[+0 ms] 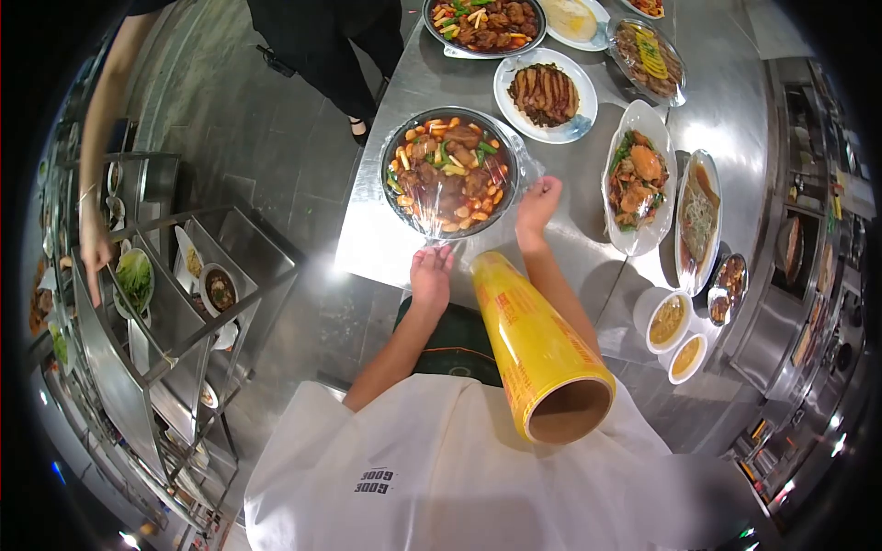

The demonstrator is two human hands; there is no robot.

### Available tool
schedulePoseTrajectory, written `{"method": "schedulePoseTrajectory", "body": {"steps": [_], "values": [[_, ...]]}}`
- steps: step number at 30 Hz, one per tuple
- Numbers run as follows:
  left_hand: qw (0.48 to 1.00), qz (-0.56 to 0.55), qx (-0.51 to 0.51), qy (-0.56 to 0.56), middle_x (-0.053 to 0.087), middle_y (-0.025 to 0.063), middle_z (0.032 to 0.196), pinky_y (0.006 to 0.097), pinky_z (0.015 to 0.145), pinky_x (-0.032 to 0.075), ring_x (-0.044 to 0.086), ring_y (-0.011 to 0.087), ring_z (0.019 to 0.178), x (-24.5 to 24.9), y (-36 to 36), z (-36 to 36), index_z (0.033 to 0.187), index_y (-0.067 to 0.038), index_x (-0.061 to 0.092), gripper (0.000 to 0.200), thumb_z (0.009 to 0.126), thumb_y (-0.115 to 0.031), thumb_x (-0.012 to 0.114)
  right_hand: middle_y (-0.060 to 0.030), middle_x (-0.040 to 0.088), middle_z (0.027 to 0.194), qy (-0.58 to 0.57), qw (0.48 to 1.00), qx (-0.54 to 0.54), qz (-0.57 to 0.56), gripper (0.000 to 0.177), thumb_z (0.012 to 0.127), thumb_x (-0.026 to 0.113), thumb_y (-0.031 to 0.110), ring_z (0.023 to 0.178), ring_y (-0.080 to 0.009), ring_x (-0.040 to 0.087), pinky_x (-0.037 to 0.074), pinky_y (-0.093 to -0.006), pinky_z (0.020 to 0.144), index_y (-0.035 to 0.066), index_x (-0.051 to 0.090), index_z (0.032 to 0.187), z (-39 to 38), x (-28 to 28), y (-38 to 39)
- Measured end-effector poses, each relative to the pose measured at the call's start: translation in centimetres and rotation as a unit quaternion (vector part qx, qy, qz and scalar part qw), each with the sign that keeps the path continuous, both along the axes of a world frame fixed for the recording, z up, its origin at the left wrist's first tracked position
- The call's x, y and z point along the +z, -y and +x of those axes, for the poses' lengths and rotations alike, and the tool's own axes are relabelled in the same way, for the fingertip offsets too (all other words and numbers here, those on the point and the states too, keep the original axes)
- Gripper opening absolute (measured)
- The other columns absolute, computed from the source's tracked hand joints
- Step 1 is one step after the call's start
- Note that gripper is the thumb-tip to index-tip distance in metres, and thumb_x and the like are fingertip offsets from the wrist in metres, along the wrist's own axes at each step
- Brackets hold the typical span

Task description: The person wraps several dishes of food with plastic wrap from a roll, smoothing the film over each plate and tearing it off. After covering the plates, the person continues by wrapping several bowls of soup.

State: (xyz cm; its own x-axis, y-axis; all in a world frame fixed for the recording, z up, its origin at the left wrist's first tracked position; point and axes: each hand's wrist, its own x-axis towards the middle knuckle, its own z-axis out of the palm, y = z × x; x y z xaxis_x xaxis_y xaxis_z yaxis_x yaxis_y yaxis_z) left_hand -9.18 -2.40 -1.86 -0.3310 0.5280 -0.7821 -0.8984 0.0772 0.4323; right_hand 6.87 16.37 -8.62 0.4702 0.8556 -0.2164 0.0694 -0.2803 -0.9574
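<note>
A round dark-rimmed dish [450, 174] of braised meat, beans and green peppers sits near the table's corner with clear cling film [525, 158] stretched over it. At its near edge, my left hand [432, 273] is closed, its curled fingertips on the film. My right hand [538, 204] is closed beside the dish's right edge, where the loose film gathers. Exactly how the fingers grip the film is hard to see. A large yellow roll of cling film [542, 344] lies over my right forearm side, its cardboard core facing me.
Further along the steel table [588, 184] stand a plate of sliced pork [544, 96], an oval plate [640, 179], a fish plate [700, 220] and two soup bowls [666, 321]. A wheeled rack [211, 266] with dishes is at left, where another person's hand [95, 243] reaches.
</note>
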Motion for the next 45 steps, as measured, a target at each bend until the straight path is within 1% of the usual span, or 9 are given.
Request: {"method": "schedulePoseTrajectory", "body": {"steps": [2,4,8,10,16,28,37,43,45], "values": [[1.000,0.022,-0.005,0.019,0.062,0.0049,0.101,0.0367,0.094,0.056,0.065,0.0202,0.103,-1.6,0.8,-0.7,0.108,-0.011,0.053,0.004,0.108,-0.011,0.057,-0.0073,0.058,0.087,0.025,1.000,-0.001,-0.017,0.007,0.106,0.055,0.009,0.071,-0.0156,0.056,0.049,-0.0335,0.064,0.003,0.054,0.109,0.4,-0.8,0.3],[0.998,0.044,-0.009,0.037,0.062,0.0051,0.102,0.0371,0.094,0.056,0.065,0.0208,0.104,-1.4,0.9,-0.9,0.108,-0.010,0.052,0.004,0.108,-0.011,0.056,-0.0015,0.053,0.080,0.064,0.997,0.029,0.031,0.002,0.108,0.052,0.008,0.058,-0.0086,0.047,0.039,-0.0274,0.049,0.007,0.051,0.107,0.6,-2.0,0.6],[0.998,0.035,-0.039,-0.043,0.060,0.0058,0.101,0.0380,0.090,0.057,0.065,0.0227,0.097,-0.5,0.5,0.0,0.109,-0.011,0.049,0.007,0.109,-0.011,0.056,-0.0025,0.054,0.079,0.051,0.998,0.036,0.015,0.003,0.108,0.052,0.009,0.059,-0.0093,0.051,0.042,-0.0283,0.050,0.006,0.053,0.108,0.8,-0.9,1.3],[0.996,0.030,-0.048,-0.071,0.059,0.0059,0.100,0.0385,0.089,0.058,0.066,0.0232,0.094,-0.9,0.5,0.4,0.109,-0.012,0.047,0.009,0.109,-0.011,0.056,-0.0103,0.061,0.081,0.198,0.977,0.067,0.048,0.005,0.106,0.054,0.008,0.065,-0.0196,0.061,0.050,-0.0361,0.058,0.004,0.056,0.109,0.7,0.1,1.5],[0.987,0.000,-0.063,-0.146,0.056,0.0062,0.097,0.0405,0.084,0.059,0.064,0.0225,0.089,-2.1,-0.1,0.8,0.113,-0.013,0.041,0.011,0.110,-0.010,0.051,-0.0240,0.067,0.091,0.306,0.937,0.128,0.110,0.009,0.103,0.056,0.006,0.082,-0.0452,0.065,0.051,-0.0500,0.075,0.000,0.059,0.109,0.2,3.1,1.4],[0.984,0.011,-0.067,-0.163,0.052,0.0114,0.105,0.0478,0.086,0.062,0.066,0.0257,0.086,-1.8,-0.1,1.2,0.118,-0.009,0.035,0.012,0.109,-0.005,0.043,-0.0257,0.067,0.098,0.300,0.928,0.213,0.064,0.010,0.101,0.056,0.005,0.093,-0.0490,0.063,0.051,-0.0524,0.080,0.001,0.059,0.110,0.4,3.9,1.2],[0.957,0.005,-0.091,-0.275,0.057,0.0145,0.108,0.0376,0.077,0.062,0.067,0.0210,0.082,-2.9,-2.2,1.7,0.121,-0.002,0.036,0.012,0.111,-0.007,0.040,-0.0258,0.063,0.114,0.304,0.932,0.188,0.062,0.017,0.106,0.051,0.012,0.102,-0.0482,0.063,0.051,-0.0532,0.083,0.003,0.055,0.120,-0.9,4.1,1.9],[0.982,-0.051,-0.058,-0.175,0.064,0.0139,0.113,0.0367,0.077,0.061,0.069,0.0211,0.088,-1.1,-3.0,1.4,0.125,-0.003,0.042,0.017,0.111,-0.011,0.043,-0.0241,0.068,0.110,0.294,0.932,0.208,0.037,0.019,0.106,0.053,0.011,0.096,-0.0484,0.065,0.052,-0.0512,0.081,0.003,0.057,0.123,-0.5,3.5,1.9],[0.989,0.008,-0.114,-0.098,0.065,0.0092,0.117,0.0395,0.089,0.059,0.069,0.0236,0.099,-1.5,-1.4,-0.4,0.126,-0.008,0.051,0.019,0.107,-0.008,0.048,-0.0221,0.070,0.110,0.234,0.941,0.238,0.047,0.021,0.107,0.053,0.013,0.094,-0.0440,0.068,0.054,-0.0484,0.081,0.003,0.058,0.124,1.0,2.2,1.0]]}}
